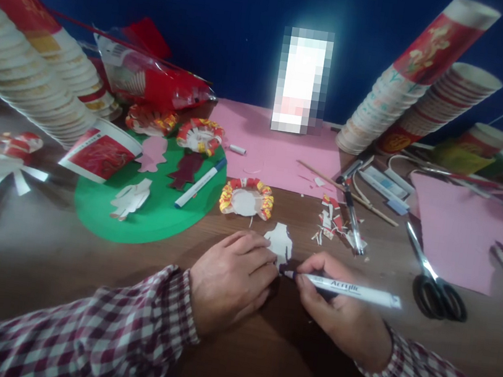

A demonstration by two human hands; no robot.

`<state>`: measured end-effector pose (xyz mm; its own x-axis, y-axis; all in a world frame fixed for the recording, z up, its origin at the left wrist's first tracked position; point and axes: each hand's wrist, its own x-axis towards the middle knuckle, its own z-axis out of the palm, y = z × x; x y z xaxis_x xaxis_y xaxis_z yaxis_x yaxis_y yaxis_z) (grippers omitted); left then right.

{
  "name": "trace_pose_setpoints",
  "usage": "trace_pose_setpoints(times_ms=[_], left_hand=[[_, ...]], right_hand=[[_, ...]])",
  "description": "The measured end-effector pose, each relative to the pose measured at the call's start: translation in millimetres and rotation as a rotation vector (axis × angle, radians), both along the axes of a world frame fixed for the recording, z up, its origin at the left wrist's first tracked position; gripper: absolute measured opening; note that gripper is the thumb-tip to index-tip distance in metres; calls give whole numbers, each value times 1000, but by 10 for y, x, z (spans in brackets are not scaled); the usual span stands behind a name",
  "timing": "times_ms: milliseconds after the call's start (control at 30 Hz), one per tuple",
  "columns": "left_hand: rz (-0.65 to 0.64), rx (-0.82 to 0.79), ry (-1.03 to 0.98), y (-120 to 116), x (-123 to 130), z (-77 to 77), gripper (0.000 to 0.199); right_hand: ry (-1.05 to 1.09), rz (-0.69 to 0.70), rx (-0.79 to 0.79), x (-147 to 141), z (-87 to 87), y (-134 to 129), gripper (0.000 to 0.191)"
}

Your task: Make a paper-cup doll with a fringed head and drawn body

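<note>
A small white paper figure [278,241] lies on the brown table near the middle. My left hand [237,274] rests at its lower left edge, fingers together and bent over the paper, pressing it down. In my right hand [337,310] is a white acrylic marker [354,291], pinched between thumb and fingers. Its dark tip touches or nearly touches the lower end of the figure. Just behind the figure sits a ring of red and yellow curled paper [247,199] with a pale centre.
Scissors [436,292] lie right of my right hand. A green disc [147,230] at left bears paper figures and a blue-capped marker [200,183]. Stacked cups [383,113] lean at right, others [21,56] at left. Paper scraps [334,219] and pink sheets [459,243] lie about.
</note>
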<state>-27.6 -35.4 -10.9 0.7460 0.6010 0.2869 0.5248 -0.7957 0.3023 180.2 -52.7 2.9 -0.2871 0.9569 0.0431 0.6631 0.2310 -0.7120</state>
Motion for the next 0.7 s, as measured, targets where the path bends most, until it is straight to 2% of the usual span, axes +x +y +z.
trace_pose_setpoints(times_ms=[700], left_hand=[[-2, -10, 11, -4, -4, -1, 20]], right_hand=[[18, 7, 7, -3, 0, 1, 9]])
